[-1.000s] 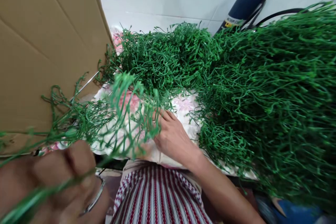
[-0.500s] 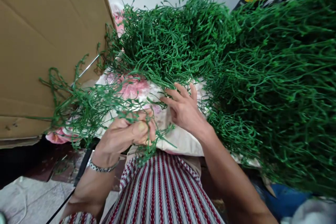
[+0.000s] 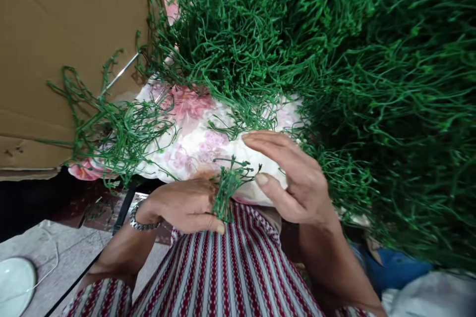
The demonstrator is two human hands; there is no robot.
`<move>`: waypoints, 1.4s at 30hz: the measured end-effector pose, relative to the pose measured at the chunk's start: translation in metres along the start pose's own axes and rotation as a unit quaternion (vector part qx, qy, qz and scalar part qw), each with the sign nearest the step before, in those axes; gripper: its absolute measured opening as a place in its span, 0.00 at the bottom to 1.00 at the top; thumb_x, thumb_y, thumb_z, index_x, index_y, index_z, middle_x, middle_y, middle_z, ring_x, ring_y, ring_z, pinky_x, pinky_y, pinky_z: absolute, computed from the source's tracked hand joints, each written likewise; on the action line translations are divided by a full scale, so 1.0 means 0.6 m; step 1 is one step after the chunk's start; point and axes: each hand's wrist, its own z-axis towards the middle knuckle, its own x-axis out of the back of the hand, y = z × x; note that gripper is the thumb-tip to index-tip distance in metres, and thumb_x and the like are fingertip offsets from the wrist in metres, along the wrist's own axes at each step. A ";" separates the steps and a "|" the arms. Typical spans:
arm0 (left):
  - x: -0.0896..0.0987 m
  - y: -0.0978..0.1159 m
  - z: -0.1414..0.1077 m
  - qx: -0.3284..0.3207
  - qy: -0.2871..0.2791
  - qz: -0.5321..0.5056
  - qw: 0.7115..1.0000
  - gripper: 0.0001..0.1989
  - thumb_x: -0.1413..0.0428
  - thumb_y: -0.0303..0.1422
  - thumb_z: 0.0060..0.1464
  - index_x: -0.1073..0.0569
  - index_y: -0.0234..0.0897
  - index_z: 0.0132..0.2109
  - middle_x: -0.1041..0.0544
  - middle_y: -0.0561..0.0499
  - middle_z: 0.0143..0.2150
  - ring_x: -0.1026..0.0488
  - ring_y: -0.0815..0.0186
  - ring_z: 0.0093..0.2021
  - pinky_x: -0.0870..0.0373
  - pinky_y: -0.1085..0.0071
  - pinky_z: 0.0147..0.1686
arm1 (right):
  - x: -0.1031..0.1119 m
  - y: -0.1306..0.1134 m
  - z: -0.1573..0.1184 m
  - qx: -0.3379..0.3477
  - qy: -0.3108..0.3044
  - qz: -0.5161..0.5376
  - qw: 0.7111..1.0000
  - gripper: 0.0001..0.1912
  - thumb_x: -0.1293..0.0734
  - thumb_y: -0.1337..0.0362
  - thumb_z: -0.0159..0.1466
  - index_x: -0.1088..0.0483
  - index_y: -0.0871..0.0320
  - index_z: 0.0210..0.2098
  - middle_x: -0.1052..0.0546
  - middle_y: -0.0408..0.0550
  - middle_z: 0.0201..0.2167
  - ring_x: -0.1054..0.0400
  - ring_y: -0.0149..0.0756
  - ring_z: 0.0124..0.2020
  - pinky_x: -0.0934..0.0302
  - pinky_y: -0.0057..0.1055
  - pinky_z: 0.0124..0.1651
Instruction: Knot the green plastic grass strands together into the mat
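Observation:
My left hand (image 3: pixel 189 203), with a metal bracelet at the wrist, is closed around a small bunch of green stems (image 3: pixel 227 190) whose tips point up. To its right, my right hand (image 3: pixel 292 173) has thumb and fingers apart, with nothing between them, near the tips of the bunch. Both are above the edge of a floral cloth (image 3: pixel 178 156). Behind the hands rises a large heap of green stems (image 3: pixel 253 34). A smaller loose pile of stems (image 3: pixel 130 133) lies on the cloth to the left.
A cardboard box (image 3: pixel 74 25) stands at the left, with a thin metal rod (image 3: pixel 119 75) beside it. Another dense mass of stems (image 3: pixel 416 109) fills the right side. A round white object (image 3: pixel 17 285) is on the floor at lower left.
The view has tilted down. My left hand has turned, and the held stems now stand more upright. My right hand has moved right and down from the cloth's middle, its thumb now apart from its fingers.

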 end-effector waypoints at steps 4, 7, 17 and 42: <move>0.001 -0.004 0.007 -0.003 -0.023 -0.025 0.999 0.16 0.55 0.37 0.57 0.37 0.36 0.23 0.34 0.51 0.23 0.39 0.67 0.26 0.40 0.69 0.33 | -0.009 0.010 -0.013 -0.011 -0.066 0.041 0.997 0.12 0.39 0.68 0.60 0.32 0.62 0.43 0.25 0.50 0.37 0.32 0.35 0.41 0.37 0.36 0.47; 0.006 -0.002 0.005 0.026 0.018 -0.065 0.997 0.14 0.52 0.33 0.55 0.35 0.35 0.23 0.35 0.52 0.22 0.39 0.68 0.26 0.40 0.70 0.33 | -0.014 0.016 -0.028 -0.042 -0.022 0.018 0.999 0.05 0.39 0.70 0.60 0.32 0.62 0.34 0.27 0.47 0.28 0.32 0.30 0.32 0.36 0.29 0.37; -0.006 0.007 0.024 0.198 0.478 -0.177 0.837 0.09 0.47 0.37 0.52 0.29 0.36 0.35 0.31 0.52 0.31 0.34 0.69 0.31 0.37 0.75 0.32 | -0.014 0.005 -0.051 -0.127 0.090 -0.109 0.982 0.02 0.37 0.69 0.58 0.34 0.60 0.28 0.29 0.42 0.22 0.35 0.26 0.23 0.42 0.23 0.28; 0.008 0.021 0.070 0.221 0.438 -0.311 0.814 0.02 0.47 0.25 0.47 0.33 0.33 0.28 0.38 0.58 0.22 0.44 0.77 0.21 0.45 0.79 0.23 | -0.040 0.022 -0.054 -0.042 0.139 -0.194 0.970 0.20 0.34 0.69 0.56 0.35 0.58 0.48 0.28 0.53 0.43 0.34 0.39 0.45 0.37 0.38 0.47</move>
